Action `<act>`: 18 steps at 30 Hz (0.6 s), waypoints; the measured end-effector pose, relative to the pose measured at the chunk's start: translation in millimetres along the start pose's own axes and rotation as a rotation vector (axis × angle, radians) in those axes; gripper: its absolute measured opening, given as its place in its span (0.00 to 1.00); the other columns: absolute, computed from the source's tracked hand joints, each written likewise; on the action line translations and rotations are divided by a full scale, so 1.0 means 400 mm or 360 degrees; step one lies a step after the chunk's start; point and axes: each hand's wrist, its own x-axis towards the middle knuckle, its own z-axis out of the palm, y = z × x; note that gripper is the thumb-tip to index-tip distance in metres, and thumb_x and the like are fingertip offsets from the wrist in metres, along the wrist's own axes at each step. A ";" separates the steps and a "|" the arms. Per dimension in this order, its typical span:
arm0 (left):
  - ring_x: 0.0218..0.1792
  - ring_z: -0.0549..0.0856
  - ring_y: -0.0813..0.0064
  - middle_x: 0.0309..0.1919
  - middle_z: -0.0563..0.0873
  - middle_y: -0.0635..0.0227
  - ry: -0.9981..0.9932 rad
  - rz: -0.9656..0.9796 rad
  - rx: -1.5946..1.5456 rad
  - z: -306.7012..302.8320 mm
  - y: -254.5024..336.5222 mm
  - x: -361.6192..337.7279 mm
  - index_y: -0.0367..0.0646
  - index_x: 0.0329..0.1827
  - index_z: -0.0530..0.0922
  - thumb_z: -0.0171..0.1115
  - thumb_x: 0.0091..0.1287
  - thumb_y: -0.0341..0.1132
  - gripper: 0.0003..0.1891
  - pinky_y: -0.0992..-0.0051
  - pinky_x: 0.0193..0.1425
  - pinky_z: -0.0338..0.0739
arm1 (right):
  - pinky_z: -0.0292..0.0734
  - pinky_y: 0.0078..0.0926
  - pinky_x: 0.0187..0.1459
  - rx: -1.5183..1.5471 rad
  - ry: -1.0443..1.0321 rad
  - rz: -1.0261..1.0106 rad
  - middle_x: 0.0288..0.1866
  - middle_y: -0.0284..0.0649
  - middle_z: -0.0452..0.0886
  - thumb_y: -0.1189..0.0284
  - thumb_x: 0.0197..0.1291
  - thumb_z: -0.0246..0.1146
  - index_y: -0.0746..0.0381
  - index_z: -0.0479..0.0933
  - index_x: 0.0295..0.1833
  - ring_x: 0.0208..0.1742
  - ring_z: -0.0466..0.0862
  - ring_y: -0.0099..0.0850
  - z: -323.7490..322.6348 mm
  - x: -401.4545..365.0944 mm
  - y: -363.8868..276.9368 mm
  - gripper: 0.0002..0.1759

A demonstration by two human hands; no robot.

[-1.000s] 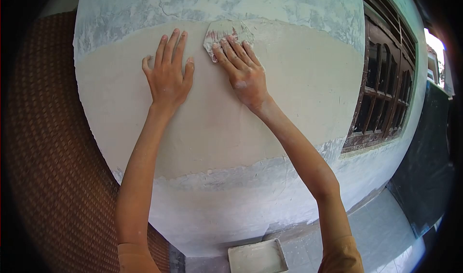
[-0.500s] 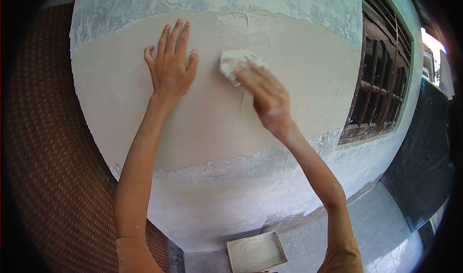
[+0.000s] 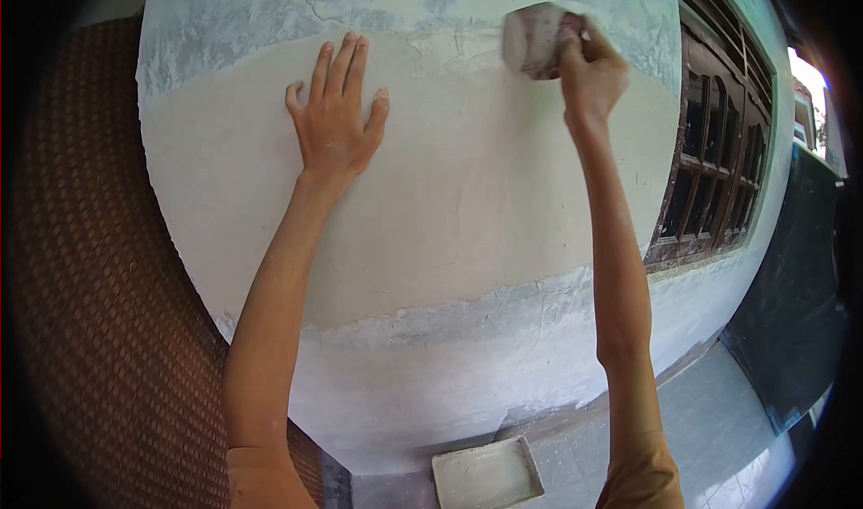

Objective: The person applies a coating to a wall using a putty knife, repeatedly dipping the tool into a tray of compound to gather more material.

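Note:
My left hand (image 3: 337, 114) lies flat on the wall with its fingers spread, holding nothing. At the upper right my right hand (image 3: 593, 73) grips a flat putty scraper (image 3: 532, 44), smeared by motion and spotted with pale putty. The scraper is close to the wall, near the upper edge of the beige putty band (image 3: 431, 185); whether it touches cannot be made out. Above and below that band the wall shows rough, streaked whitish-blue patches (image 3: 387, 1).
A shallow tray (image 3: 438, 484) of pale putty stands on the tiled floor at the wall's foot. To the right is a brown wooden window (image 3: 710, 150) with a dark panel (image 3: 791, 275) beyond it. A brown woven screen (image 3: 99, 266) fills the left side.
My right hand has swept up and to the right with the scraper, turning it over to show another face. My left hand stays on the wall; the whole view has shifted slightly.

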 end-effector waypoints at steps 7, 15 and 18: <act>0.76 0.61 0.70 0.76 0.64 0.73 -0.0020 -0.0008 0.0033 -0.002 -0.004 0.000 0.54 0.77 0.61 0.52 0.68 0.45 0.32 0.48 0.68 0.50 | 0.75 0.22 0.31 0.0153 -0.0278 0.0019 0.28 0.38 0.84 0.74 0.63 0.63 0.68 0.78 0.60 0.27 0.77 0.19 0.109 -0.082 -0.059 0.21; 0.76 0.59 0.71 0.77 0.62 0.75 -0.0015 -0.0035 0.0026 0.008 0.003 -0.003 0.55 0.78 0.59 0.51 0.69 0.46 0.32 0.47 0.67 0.50 | 0.73 0.20 0.23 0.0413 -0.0150 0.0082 0.27 0.37 0.82 0.77 0.65 0.60 0.72 0.75 0.63 0.23 0.75 0.19 0.076 -0.020 -0.063 0.21; 0.76 0.59 0.71 0.77 0.62 0.75 -0.0034 -0.0019 0.0047 0.003 -0.003 -0.001 0.55 0.78 0.59 0.50 0.69 0.46 0.33 0.47 0.67 0.50 | 0.74 0.22 0.27 0.0270 -0.0379 0.0106 0.30 0.38 0.84 0.74 0.66 0.61 0.68 0.75 0.64 0.25 0.75 0.21 0.099 -0.057 -0.049 0.22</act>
